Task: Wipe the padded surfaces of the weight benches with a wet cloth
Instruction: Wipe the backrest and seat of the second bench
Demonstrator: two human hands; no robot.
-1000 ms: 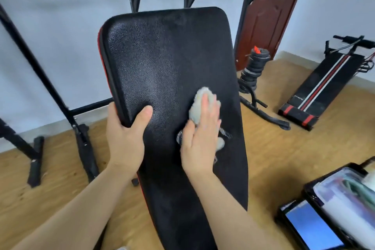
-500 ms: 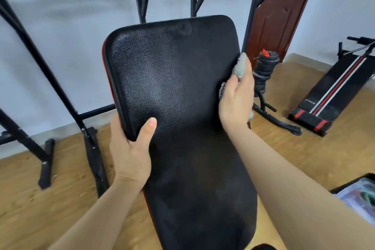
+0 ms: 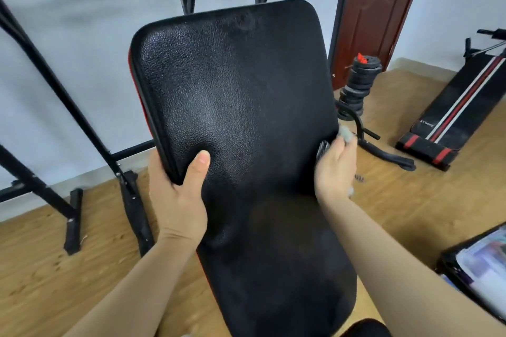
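Sliding down from higher up half a second before, the right hand [image 3: 334,169] had reached the middle of the right edge of the bench pad [image 3: 241,85]. It pressed the wet cloth [image 3: 346,134] there under fairly straight, blurred fingers. The left hand [image 3: 177,194] gripped the left edge, thumb on the face. Wiping was mid-stroke. The lower pad probably came next, needing steady pressure.

The only lettering is a small white brand print on the black striped sit-up board [image 3: 449,107], right of the padded bench [image 3: 241,117], by the board's red-banded end, upside down and too blurred to read.
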